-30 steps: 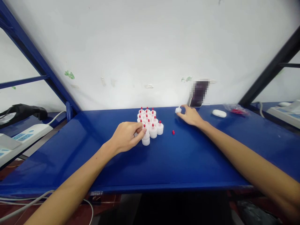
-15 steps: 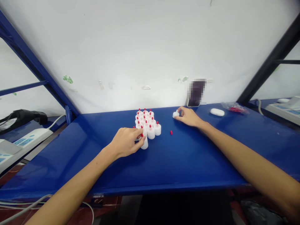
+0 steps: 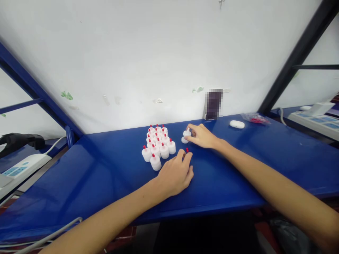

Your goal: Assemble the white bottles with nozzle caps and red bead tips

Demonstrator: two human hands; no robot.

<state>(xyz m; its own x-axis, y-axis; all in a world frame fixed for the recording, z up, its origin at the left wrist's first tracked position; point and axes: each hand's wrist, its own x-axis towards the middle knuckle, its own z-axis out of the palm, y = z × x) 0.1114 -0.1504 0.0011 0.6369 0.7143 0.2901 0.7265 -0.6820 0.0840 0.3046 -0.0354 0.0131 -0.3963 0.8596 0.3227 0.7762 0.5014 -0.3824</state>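
Observation:
Several small white caps with red tips (image 3: 157, 144) stand in a tight cluster on the blue table (image 3: 106, 176). My left hand (image 3: 176, 173) lies just right of the cluster, its fingertips pinched at a small red tip (image 3: 187, 150). My right hand (image 3: 202, 135) rests farther back, its fingers closed round a white cap (image 3: 186, 135) that has no red tip and stands on the table.
A phone (image 3: 213, 104) leans against the white wall at the back. To its right lie a white earbud case (image 3: 237, 124) and a clear bag of red pieces (image 3: 254, 118). Power strips (image 3: 315, 118) sit on the side benches, and slanted frame bars rise on both sides.
My left hand left the cluster and moved right to the loose red tip. My right hand drew the white cap from the back of the table toward the cluster.

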